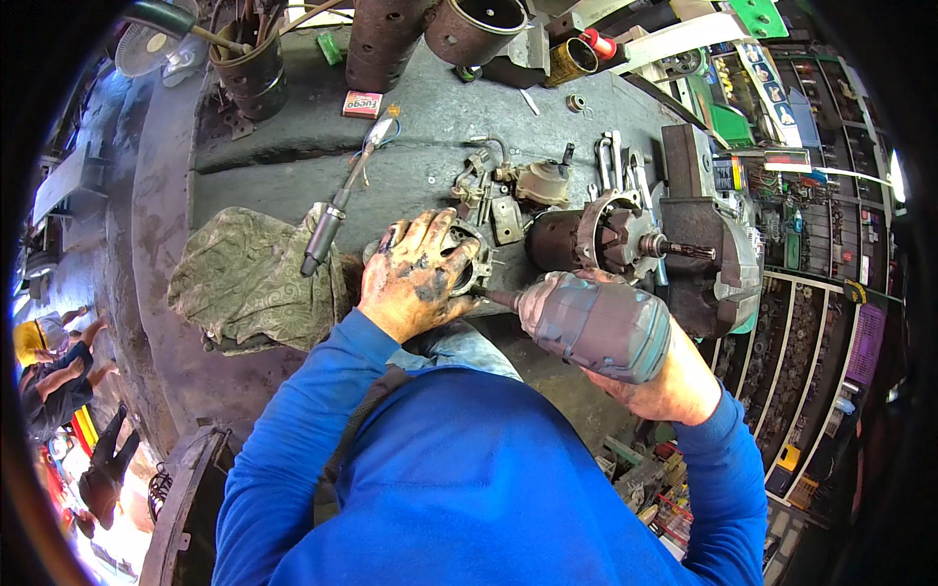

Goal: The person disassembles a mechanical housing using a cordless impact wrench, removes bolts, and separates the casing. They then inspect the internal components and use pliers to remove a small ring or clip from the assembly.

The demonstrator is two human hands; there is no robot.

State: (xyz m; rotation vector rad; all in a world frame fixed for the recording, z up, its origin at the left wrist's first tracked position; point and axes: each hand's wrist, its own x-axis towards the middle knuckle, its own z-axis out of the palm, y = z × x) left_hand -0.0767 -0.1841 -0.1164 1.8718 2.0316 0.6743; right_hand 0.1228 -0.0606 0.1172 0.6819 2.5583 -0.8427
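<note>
The left hand lay palm down on a round metal housing, with the fingers extended over its far left portion and the thumb along its near side, holding the part. The housing was positioned at the near edge of the desk, directly in front of the person's body. The right hand was closed around a power tool, its worn grey body pointing left. The dark bit of the tool extended to the near right side of the housing; its seating in a fastener could not be determined.

To the right of the housing, a cylindrical motor unit lay on its side, its shaft directed right toward a heavy metal vise. Beyond the housing were loose metal fittings and a rounded metal component. Several wrenches lay near the vise. To the left, a patterned green cloth was bunched on the desk, and the black end of a slim tool rested across it. A small matchbox lay farther back.
</note>
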